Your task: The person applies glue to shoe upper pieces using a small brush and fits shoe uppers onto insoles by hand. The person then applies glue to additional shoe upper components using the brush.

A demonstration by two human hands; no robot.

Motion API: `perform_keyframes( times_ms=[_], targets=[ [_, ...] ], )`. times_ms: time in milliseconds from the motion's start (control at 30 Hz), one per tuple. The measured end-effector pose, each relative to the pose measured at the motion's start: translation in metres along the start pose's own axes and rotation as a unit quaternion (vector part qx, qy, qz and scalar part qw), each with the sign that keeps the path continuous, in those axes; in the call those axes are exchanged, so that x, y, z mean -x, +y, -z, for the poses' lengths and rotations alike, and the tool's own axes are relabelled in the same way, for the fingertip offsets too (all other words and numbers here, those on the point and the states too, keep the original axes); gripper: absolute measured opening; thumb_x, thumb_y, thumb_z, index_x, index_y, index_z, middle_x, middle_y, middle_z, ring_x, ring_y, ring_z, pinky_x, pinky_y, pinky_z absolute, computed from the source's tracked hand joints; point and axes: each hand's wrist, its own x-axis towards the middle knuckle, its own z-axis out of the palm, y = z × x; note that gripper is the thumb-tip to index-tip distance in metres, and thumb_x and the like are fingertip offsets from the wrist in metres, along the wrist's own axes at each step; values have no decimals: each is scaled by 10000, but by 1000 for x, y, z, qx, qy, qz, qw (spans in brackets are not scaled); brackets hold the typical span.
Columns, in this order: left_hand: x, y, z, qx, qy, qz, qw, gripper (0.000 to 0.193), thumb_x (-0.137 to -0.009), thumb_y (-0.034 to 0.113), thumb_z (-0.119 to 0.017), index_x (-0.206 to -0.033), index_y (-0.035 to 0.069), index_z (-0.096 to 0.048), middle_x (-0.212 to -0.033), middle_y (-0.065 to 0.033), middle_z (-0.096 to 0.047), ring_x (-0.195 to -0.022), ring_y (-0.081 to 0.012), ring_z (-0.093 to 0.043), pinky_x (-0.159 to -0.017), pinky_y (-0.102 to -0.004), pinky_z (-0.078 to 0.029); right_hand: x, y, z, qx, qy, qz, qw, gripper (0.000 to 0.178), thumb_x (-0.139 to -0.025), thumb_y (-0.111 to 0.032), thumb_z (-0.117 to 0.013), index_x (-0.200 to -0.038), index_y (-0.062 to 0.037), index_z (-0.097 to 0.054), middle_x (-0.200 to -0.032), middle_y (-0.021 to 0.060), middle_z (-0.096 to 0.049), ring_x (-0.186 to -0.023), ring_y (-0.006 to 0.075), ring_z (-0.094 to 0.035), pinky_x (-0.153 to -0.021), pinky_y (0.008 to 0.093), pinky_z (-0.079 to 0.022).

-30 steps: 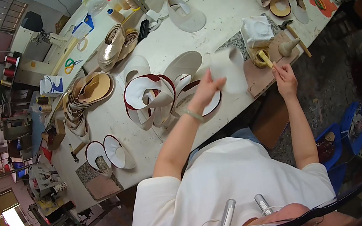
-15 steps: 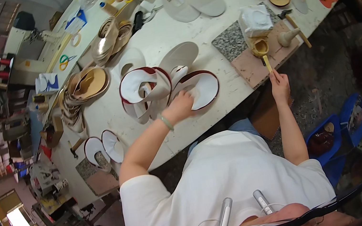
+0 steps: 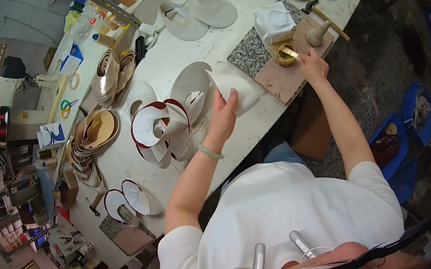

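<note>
Possibly, a spill is the main risk along the front edge of the bench [image 3: 167, 56].
If the right hand [image 3: 314, 66] pulled the yellow stick [image 3: 294, 53] sharply sideways, the yellow pot [image 3: 287, 59] at the pink board [image 3: 276, 82] might tip, and a stray drip could stain the white shoe piece [image 3: 239, 87], held near that front edge, left of the board. The left hand's [image 3: 222, 115] fingers are slightly parted, thumb and fingertips pinching the piece; the right fingers are closed around the stick, its far end reaching the pot.
</note>
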Motion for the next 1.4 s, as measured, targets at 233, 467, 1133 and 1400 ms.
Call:
perform_keyframes(
  times_ms=[233,467,1133,1400],
  targets=[
    [-51,-44,-35,-12,-123,-10,992,564,-883,54,-574,-1360,71,-274,-1331,-75,-439,-1241,-183,-416,-1033,-338,-317,73,-12,51,-228,125,-1,966,194,-824,-270,-650,-1007,-225,-697,-887,20,-570,-731,240,-627,-630,367,-497],
    [-50,-50,-71,-71,-194,-43,977,520,-905,25,-536,-1334,48,-243,-1313,-81,-412,-1218,-167,-415,-1016,-304,-336,89,-3,72,-246,172,-28,954,172,-840,-225,-654,-994,-172,-707,-824,18,-564,-628,217,-600,-569,339,-474],
    [-56,-17,-51,254,-102,75,959,285,-986,216,-441,-1212,47,-474,-1159,-80,-588,-1084,-214,-577,-925,-375,-497,92,-33,79,-403,171,123,891,278,-803,-72,-699,-1079,-103,-685,-839,59,-531,-699,161,-573,-605,266,-464],
    [-66,-27,-41,363,-5,144,921,328,-1000,257,-396,-1177,-1,-494,-1169,-110,-583,-1078,-219,-581,-973,-358,-478,113,-27,69,-489,98,137,856,238,-845,-80,-679,-1071,-8,-657,-876,32,-535,-760,92,-543,-667,201,-456]
  ],
)
